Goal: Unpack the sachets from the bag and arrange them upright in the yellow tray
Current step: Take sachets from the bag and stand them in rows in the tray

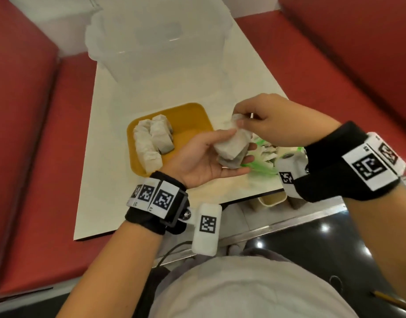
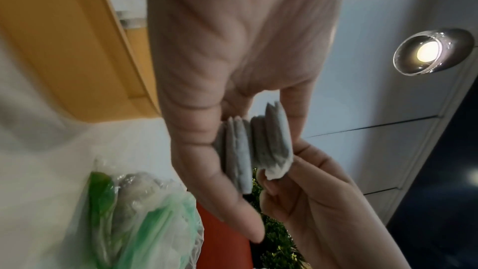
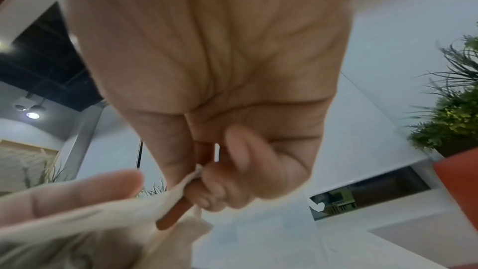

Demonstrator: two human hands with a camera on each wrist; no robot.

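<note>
White table: rectangular, set between two red bench seats, one on the left and one on the right.
Clear plastic tub: large, at the far end of the table.
Ceiling lamp: round, recessed, lit, seen in the left wrist view.
Green plant: leafy, standing in an orange-red planter, at the edge of the right wrist view.

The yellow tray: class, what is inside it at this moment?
The yellow tray holds two rows of white sachets standing on its left side; the rest is bare. The left hand covers its near right corner.
</note>
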